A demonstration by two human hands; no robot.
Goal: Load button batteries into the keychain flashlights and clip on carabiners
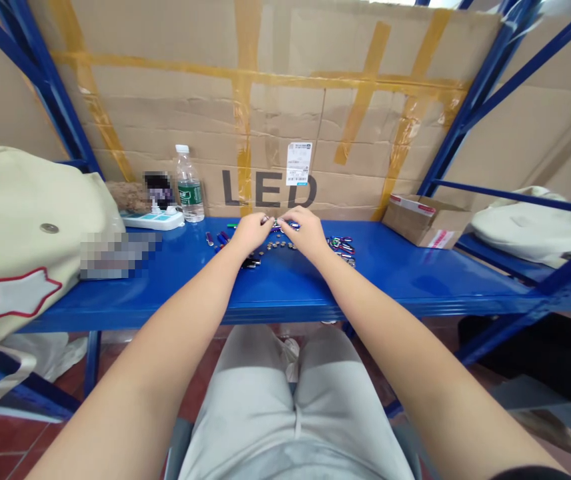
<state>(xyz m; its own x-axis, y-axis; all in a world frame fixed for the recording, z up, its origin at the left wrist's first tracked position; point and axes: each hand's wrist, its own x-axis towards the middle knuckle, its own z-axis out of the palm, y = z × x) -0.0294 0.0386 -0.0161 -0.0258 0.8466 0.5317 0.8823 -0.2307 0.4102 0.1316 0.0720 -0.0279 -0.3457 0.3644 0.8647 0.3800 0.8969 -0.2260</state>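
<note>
Both my hands meet over the middle of the blue metal shelf [415,273]. My left hand [251,231] and my right hand [303,230] are pinched together on a small blue and silver piece [281,224] held between the fingertips. Below the hands lies a row of small round silver parts [278,246]. A heap of small coloured clips [341,246] sits just right of my right hand. A few blue and red small pieces [218,238] lie left of my left hand, and a dark piece [249,263] rests near my left wrist.
A plastic water bottle [189,185] and a white power strip [153,219] stand at the back left. A cream bag with a star patch [25,240] fills the left end. A small cardboard box [423,219] and another cream bag [535,230] sit right. Taped cardboard backs the shelf.
</note>
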